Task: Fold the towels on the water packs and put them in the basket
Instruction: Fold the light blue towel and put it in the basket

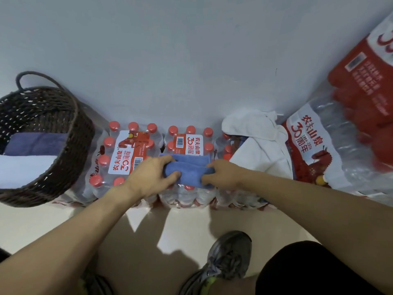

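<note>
Blue towel (191, 169) folded small, lying on middle water pack (187, 145) against wall. My left hand (152, 175) grips towel's left end, fingers curled over top, thumb under. My right hand (223, 173) pinches its right end. White towel (255, 141) heaped unfolded just right of blue towel. Dark wicker basket (63, 150) well left of blue towel, holding folded purple towel (36, 143) and folded white one (23, 169).

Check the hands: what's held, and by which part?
Both hold the folded blue towel on the water packs: left hand grips its left end, right hand pinches its right end.
</note>
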{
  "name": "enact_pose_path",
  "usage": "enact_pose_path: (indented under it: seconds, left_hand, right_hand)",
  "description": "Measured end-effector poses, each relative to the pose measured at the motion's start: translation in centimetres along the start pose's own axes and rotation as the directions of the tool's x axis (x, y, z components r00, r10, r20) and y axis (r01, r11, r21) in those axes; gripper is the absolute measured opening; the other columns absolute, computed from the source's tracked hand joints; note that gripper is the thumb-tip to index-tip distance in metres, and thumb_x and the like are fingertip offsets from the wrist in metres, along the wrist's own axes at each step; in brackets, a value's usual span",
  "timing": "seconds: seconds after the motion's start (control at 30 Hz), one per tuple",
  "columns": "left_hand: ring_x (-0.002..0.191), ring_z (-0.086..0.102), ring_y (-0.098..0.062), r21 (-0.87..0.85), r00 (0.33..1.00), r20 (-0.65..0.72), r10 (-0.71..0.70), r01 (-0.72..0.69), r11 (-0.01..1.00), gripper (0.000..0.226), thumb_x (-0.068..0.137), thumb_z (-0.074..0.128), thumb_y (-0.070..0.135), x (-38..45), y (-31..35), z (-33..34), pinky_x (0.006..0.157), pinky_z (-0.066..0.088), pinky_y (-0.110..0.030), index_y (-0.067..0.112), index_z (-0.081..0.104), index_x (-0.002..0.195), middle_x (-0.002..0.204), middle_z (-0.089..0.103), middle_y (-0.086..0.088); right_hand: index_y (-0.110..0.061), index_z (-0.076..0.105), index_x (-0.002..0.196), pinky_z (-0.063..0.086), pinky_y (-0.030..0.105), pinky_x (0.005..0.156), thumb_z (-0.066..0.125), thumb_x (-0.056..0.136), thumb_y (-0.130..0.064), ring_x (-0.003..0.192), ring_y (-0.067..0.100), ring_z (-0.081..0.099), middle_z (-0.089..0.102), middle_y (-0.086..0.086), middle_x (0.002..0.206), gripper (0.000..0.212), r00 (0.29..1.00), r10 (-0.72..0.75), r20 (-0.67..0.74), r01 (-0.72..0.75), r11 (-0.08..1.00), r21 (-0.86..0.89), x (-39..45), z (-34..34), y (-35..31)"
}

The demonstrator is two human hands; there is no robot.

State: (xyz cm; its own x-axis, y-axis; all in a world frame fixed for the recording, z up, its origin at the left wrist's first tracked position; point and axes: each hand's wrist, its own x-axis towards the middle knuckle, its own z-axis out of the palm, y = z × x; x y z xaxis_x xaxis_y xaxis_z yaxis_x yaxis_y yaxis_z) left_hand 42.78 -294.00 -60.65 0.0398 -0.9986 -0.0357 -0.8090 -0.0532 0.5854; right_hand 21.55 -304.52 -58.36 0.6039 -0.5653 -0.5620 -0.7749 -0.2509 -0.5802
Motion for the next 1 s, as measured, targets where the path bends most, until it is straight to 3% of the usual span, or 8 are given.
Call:
enact_pose_path:
  seconds: [0.07, 0.2, 0.4, 0.6, 0.7, 0.83, 0.9, 1.0]
  left_hand:
    - [0.069, 0.061, -0.011, -0.088, 0.998, 0.003, -0.069, 0.069, 0.994, 0.034, 0.078, 0.057, 0.049, 0.3, -0.2, -0.2, 0.058, 0.042, -0.022, 0.023, 0.065, 0.098, 0.08, 0.068, 0.008]
    - [0.071, 0.058, -0.003, -0.176, 0.98, -0.066, -0.188, 0.174, 0.969, 0.025, 0.085, 0.068, 0.046, 1.3, -1.0, -0.5, 0.058, 0.041, -0.021, 0.022, 0.06, 0.089, 0.077, 0.062, 0.013]
    - [0.064, 0.048, -0.017, 0.028, 0.958, -0.006, -0.287, 0.287, 0.957, 0.032, 0.093, 0.058, 0.044, 1.6, -1.0, 0.7, 0.053, 0.028, -0.026, 0.015, 0.05, 0.082, 0.073, 0.053, 0.0]
    - [0.09, 0.054, -0.017, 0.039, 0.858, 0.348, -0.378, 0.389, 0.92, 0.042, 0.098, 0.051, 0.044, 2.1, -1.2, -0.8, 0.079, 0.039, -0.027, 0.017, 0.05, 0.13, 0.114, 0.063, -0.005]
    - [0.094, 0.057, -0.015, -0.02, 0.822, 0.442, -0.36, 0.41, 0.912, 0.048, 0.094, 0.058, 0.043, 2.0, -1.7, -1.5, 0.085, 0.044, -0.029, 0.018, 0.048, 0.134, 0.114, 0.062, 0.0]
    - [0.081, 0.066, -0.005, -0.038, 0.799, 0.518, -0.305, 0.378, 0.925, 0.027, 0.086, 0.07, 0.043, 1.9, -2.3, -1.7, 0.077, 0.052, -0.025, 0.024, 0.063, 0.105, 0.085, 0.07, 0.014]
    - [0.063, 0.064, 0.003, -0.038, 0.784, 0.548, -0.292, 0.372, 0.927, 0.022, 0.084, 0.07, 0.048, 1.7, -2.1, -1.5, 0.063, 0.046, -0.017, 0.027, 0.064, 0.084, 0.066, 0.069, 0.02]
    - [0.072, 0.067, -0.006, -0.008, 0.768, 0.564, -0.304, 0.374, 0.928, 0.031, 0.081, 0.069, 0.056, 1.5, -1.8, -1.0, 0.071, 0.052, -0.026, 0.026, 0.064, 0.086, 0.077, 0.071, 0.012]
  right_hand:
    - [-0.016, 0.067, 0.085, 0.049, 0.021, 0.065, 0.071, 0.083, -0.022, 0.07, 0.007, 0.061, 0.067, -0.002, 0.079, 0.008, 0.993, 0.03, 0.113, -0.061, 0.959, 0.275, -0.2, -0.4, 0.4]
    - [-0.018, 0.064, 0.115, 0.053, 0.014, 0.071, 0.071, 0.088, -0.032, 0.092, 0.008, 0.068, 0.07, -0.005, 0.105, 0.031, 0.99, 0.076, 0.121, -0.129, 0.842, 0.524, 0.3, -0.4, 2.0]
    - [-0.01, 0.065, 0.113, 0.038, 0.004, 0.046, 0.037, 0.097, -0.058, 0.064, 0.001, 0.052, 0.055, -0.011, 0.071, 0.057, 0.992, 0.107, -0.071, -0.09, 0.974, 0.206, 1.3, 1.1, 1.4]
    - [-0.013, 0.053, 0.069, 0.044, 0.022, 0.061, 0.031, 0.099, -0.058, 0.065, 0.018, 0.053, 0.053, 0.003, 0.063, 0.059, 0.975, 0.068, -0.21, -0.074, 0.997, -0.018, 1.8, 1.7, 0.3]
    - [-0.003, 0.065, 0.09, 0.054, 0.03, 0.074, 0.032, 0.098, -0.061, 0.075, 0.025, 0.063, 0.066, 0.016, 0.081, 0.068, 0.967, 0.14, -0.212, -0.159, 0.984, -0.078, 2.4, 1.5, 0.3]
    - [-0.005, 0.068, 0.099, 0.048, 0.017, 0.052, 0.04, 0.095, -0.064, 0.066, 0.021, 0.067, 0.07, 0.011, 0.078, 0.065, 0.961, 0.203, -0.189, -0.207, 0.978, -0.005, 2.6, 1.5, 0.3]
    - [-0.006, 0.067, 0.112, 0.057, 0.023, 0.066, 0.042, 0.094, -0.063, 0.08, 0.025, 0.071, 0.073, 0.014, 0.096, 0.064, 0.963, 0.207, -0.175, -0.203, 0.978, 0.039, 2.8, 1.5, 0.6]
    - [-0.009, 0.063, 0.121, 0.061, 0.03, 0.074, 0.043, 0.095, -0.06, 0.084, 0.028, 0.073, 0.072, 0.016, 0.104, 0.06, 0.966, 0.228, -0.121, -0.219, 0.972, 0.085, 2.7, 1.4, 0.6]
